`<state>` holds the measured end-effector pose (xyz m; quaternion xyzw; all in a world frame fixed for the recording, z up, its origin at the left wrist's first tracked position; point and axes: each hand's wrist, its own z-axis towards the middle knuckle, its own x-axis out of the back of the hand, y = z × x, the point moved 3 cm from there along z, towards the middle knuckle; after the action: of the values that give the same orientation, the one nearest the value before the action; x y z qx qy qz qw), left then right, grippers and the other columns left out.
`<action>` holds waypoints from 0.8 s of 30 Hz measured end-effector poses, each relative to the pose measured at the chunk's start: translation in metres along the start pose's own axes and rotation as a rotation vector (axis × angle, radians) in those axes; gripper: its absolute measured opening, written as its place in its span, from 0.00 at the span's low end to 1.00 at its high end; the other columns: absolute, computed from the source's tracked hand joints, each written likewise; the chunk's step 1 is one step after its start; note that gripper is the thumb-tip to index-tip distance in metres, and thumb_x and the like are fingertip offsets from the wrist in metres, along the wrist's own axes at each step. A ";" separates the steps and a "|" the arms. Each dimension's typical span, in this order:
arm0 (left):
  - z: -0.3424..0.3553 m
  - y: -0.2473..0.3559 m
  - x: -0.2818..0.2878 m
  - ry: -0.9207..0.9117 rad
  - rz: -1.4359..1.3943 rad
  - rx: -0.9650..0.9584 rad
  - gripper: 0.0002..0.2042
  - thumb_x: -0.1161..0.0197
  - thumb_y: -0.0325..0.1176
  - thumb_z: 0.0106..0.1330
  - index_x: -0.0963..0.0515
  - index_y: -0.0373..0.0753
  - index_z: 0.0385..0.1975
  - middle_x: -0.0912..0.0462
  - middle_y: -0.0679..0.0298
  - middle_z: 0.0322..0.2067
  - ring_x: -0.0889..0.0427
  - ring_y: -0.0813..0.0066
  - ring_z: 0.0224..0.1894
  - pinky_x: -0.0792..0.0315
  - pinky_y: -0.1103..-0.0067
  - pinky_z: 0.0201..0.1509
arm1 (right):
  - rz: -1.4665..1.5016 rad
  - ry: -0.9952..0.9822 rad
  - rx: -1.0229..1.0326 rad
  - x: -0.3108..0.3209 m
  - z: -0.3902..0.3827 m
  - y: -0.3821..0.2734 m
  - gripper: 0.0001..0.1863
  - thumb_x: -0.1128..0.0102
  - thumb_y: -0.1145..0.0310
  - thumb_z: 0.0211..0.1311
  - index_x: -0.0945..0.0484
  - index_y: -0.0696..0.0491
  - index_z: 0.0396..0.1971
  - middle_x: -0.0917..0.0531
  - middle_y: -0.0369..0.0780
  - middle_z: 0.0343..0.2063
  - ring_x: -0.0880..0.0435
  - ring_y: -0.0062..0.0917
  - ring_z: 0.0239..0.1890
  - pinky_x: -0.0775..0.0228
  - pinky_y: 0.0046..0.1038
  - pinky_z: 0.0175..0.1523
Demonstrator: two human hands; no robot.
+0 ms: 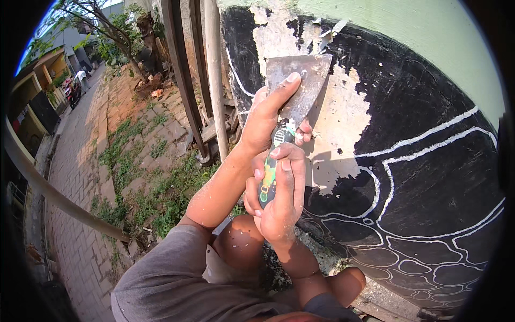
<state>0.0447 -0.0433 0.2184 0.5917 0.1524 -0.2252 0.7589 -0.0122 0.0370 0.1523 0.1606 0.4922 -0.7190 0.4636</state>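
Observation:
A wide metal paint scraper (315, 75) is held upright against the wall, its blade edge at the top of a pale, stripped patch (338, 118). My left hand (260, 121) grips the scraper where blade meets handle, the thumb pressed flat on the blade. Below it, my right hand (284, 193) wraps round the dark handle with green and yellow markings. Black paint (424, 161) with white curving lines surrounds the patch, its edges ragged. A curled flake of paint (335, 29) sticks out just above the blade. White dust lies on my fingers and forearms.
Light green paint (407, 21) covers the wall above the black. Wooden poles (216, 80) stand close to my left, and a long pole (64, 198) slants lower left. Beyond lie weeds, a paved lane (80, 155), a tree and a distant person (81, 79). My bent knees are below.

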 end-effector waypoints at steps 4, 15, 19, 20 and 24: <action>0.016 0.004 -0.011 -0.032 -0.045 0.013 0.16 0.40 0.44 0.67 0.26 0.34 0.39 0.23 0.61 0.22 0.22 0.74 0.15 0.26 0.80 0.13 | 0.031 -0.061 0.019 -0.005 0.014 -0.022 0.09 0.65 0.59 0.77 0.39 0.46 0.47 0.30 0.40 0.31 0.42 0.13 0.08 0.49 0.16 0.13; 0.014 0.014 -0.019 -0.064 -0.093 0.003 0.20 0.41 0.48 0.67 0.26 0.32 0.33 0.24 0.60 0.13 0.24 0.74 0.12 0.28 0.81 0.14 | 0.051 -0.044 -0.014 -0.018 0.016 -0.029 0.08 0.67 0.62 0.77 0.39 0.47 0.46 0.31 0.38 0.30 0.42 0.12 0.08 0.51 0.15 0.12; 0.004 -0.016 0.013 0.009 0.004 0.013 0.17 0.41 0.46 0.68 0.25 0.33 0.36 0.23 0.61 0.18 0.24 0.74 0.12 0.27 0.79 0.14 | 0.071 -0.007 -0.009 0.003 -0.002 -0.003 0.08 0.66 0.61 0.77 0.38 0.47 0.46 0.31 0.37 0.30 0.42 0.12 0.08 0.51 0.15 0.12; -0.004 -0.021 0.014 0.030 -0.009 0.055 0.17 0.42 0.45 0.68 0.25 0.34 0.37 0.23 0.62 0.20 0.24 0.74 0.12 0.27 0.79 0.13 | 0.064 0.012 -0.010 0.004 -0.009 0.000 0.08 0.66 0.61 0.77 0.38 0.47 0.46 0.31 0.37 0.30 0.42 0.12 0.08 0.51 0.15 0.12; 0.018 0.002 -0.002 -0.031 0.018 -0.044 0.21 0.43 0.50 0.68 0.26 0.33 0.34 0.26 0.60 0.12 0.24 0.71 0.12 0.30 0.81 0.13 | 0.015 -0.032 0.005 -0.003 0.015 -0.018 0.09 0.65 0.61 0.77 0.38 0.48 0.46 0.31 0.37 0.30 0.42 0.11 0.08 0.51 0.15 0.12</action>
<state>0.0429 -0.0602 0.2255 0.5725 0.1401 -0.2240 0.7762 -0.0226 0.0268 0.1717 0.1539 0.4819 -0.7193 0.4762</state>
